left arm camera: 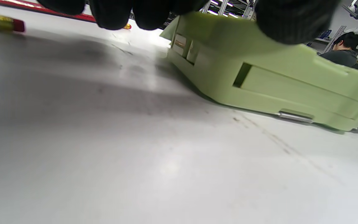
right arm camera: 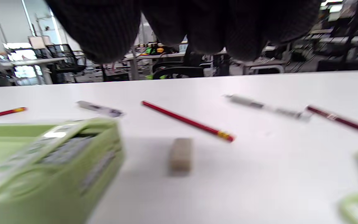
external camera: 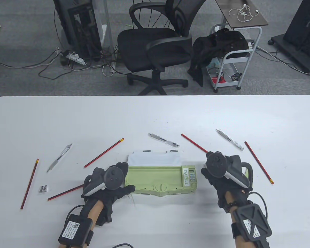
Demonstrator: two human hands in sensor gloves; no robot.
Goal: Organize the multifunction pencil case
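At the near middle of the table point(external camera: 155, 116), the green pencil case point(external camera: 161, 180) lies open, its white lid point(external camera: 155, 158) folded back. Your left hand point(external camera: 111, 184) rests on the case's left end, thumb over the near edge and fingers point(left arm camera: 110, 15) draped past the far side, steadying rather than clamping it. Your right hand point(external camera: 223, 173) hovers just right of the case, holding nothing, fingers loosely curled.

The eraser point(right arm camera: 180, 154) sits beneath that hand, hidden from above, so a blind reach could knock it away. The red pencil point(external camera: 195, 143) lies close; brushing it would send it rolling. If your left hand lifts, the case may skid as you load it.
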